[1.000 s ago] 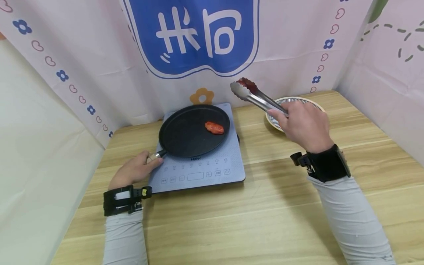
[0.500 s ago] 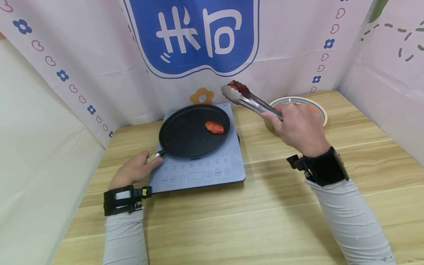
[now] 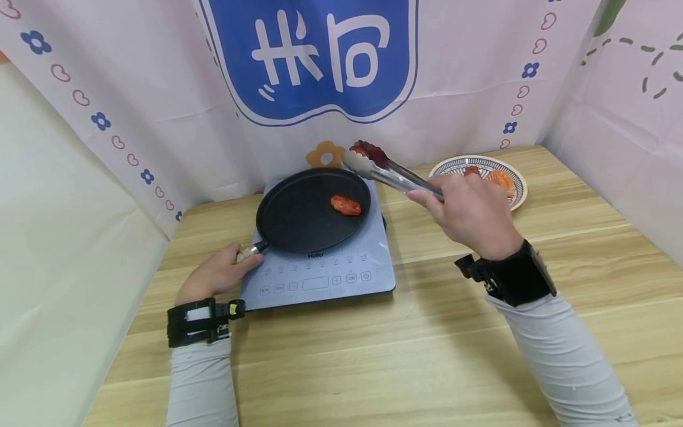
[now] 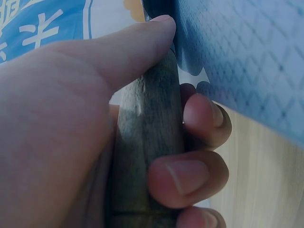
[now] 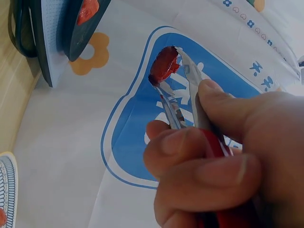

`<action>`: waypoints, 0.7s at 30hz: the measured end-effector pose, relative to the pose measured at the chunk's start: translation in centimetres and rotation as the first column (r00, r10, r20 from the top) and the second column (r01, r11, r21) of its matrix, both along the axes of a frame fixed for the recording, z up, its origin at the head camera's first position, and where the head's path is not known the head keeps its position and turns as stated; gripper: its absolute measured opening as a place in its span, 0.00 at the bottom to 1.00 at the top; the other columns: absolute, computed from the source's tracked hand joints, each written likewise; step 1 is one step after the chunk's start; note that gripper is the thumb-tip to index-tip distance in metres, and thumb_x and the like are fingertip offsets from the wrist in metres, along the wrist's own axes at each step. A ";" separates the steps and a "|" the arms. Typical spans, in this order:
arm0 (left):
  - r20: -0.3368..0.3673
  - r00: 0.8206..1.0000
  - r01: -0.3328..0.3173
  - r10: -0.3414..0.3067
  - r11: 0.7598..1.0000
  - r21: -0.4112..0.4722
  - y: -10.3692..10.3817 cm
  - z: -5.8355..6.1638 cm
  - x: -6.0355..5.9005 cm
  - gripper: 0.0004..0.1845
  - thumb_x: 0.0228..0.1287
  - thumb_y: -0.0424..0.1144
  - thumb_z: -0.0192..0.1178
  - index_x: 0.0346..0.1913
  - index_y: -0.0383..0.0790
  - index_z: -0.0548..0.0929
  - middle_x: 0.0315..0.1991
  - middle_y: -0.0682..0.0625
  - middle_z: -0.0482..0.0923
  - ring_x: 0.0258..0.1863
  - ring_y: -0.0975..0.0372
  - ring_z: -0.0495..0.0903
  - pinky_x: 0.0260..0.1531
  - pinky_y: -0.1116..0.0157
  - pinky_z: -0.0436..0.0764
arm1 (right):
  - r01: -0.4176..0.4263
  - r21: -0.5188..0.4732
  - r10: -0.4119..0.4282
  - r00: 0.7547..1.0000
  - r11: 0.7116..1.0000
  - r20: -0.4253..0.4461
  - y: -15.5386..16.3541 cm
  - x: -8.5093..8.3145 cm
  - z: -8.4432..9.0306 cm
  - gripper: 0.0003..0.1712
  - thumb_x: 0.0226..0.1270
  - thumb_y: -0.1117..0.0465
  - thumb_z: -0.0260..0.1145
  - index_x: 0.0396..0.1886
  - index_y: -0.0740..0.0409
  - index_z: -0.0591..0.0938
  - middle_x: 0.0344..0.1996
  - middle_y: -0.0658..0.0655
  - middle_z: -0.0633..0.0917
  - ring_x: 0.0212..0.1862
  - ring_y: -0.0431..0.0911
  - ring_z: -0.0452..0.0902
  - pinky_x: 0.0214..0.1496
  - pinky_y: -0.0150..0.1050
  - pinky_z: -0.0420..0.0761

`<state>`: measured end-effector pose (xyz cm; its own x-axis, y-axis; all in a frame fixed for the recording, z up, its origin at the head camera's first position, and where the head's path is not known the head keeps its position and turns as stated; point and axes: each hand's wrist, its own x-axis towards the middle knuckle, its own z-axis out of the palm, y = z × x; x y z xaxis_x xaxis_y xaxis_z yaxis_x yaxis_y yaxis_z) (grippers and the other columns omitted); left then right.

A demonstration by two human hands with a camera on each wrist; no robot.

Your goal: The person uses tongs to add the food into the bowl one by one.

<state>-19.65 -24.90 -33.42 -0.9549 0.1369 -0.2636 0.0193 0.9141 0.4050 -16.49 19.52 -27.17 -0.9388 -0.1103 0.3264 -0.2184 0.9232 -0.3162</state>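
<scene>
A black frying pan (image 3: 304,213) sits on a grey-blue induction cooker (image 3: 320,267); one reddish piece of meat (image 3: 345,205) lies in it toward the right. My left hand (image 3: 219,274) grips the pan's wooden handle (image 4: 147,156), fingers curled round it. My right hand (image 3: 469,210) squeezes metal tongs (image 3: 386,169) that pinch a dark red meat piece (image 3: 368,151), also seen as the clamped meat (image 5: 165,64) in the right wrist view. The tong tips hover above the pan's far right rim.
A patterned plate (image 3: 516,178) at the back right holds more orange-red pieces (image 3: 498,176). Printed cloth walls (image 3: 309,65) enclose the wooden table (image 3: 373,356) at the back and both sides. The cooker's control panel (image 3: 315,283) faces me.
My right hand has carried the tongs and the clamped meat leftward and a bit lower, from above the plate to the pan's right rim. The left hand and pan stayed still.
</scene>
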 end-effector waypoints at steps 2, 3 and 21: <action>0.000 1.000 -0.002 0.002 1.000 0.000 0.0 0.0 0.0 0.29 0.81 0.63 0.50 0.53 0.35 0.72 0.40 0.44 0.74 0.39 0.54 0.76 0.33 0.62 0.73 | -0.004 0.008 0.004 1.000 1.000 0.006 -0.2 0.1 0.0 0.26 0.78 0.35 0.61 0.29 0.50 0.80 0.17 0.51 0.70 0.21 0.51 0.69 0.20 0.43 0.62; 0.000 1.000 -0.003 0.003 1.000 0.001 0.0 0.1 0.1 0.29 0.81 0.63 0.50 0.53 0.35 0.72 0.39 0.44 0.74 0.39 0.54 0.76 0.33 0.62 0.73 | -0.005 0.013 0.005 1.000 1.000 0.014 -0.3 0.1 0.0 0.26 0.78 0.35 0.60 0.30 0.49 0.80 0.17 0.51 0.70 0.20 0.51 0.69 0.20 0.43 0.62; 0.009 1.000 -0.004 0.004 1.000 0.014 -0.1 0.0 0.1 0.29 0.81 0.62 0.50 0.53 0.34 0.72 0.38 0.44 0.74 0.38 0.54 0.76 0.32 0.61 0.73 | -0.094 0.088 0.094 0.996 0.992 0.000 -2.0 0.4 -0.9 0.20 0.75 0.38 0.66 0.34 0.48 0.86 0.15 0.49 0.70 0.22 0.48 0.70 0.20 0.42 0.61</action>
<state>-19.58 -24.98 -33.37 -0.9529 0.1367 -0.2707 0.0116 0.9084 0.4179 -16.10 17.57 -28.05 -0.9215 -0.2265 0.3156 -0.3068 0.9226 -0.2340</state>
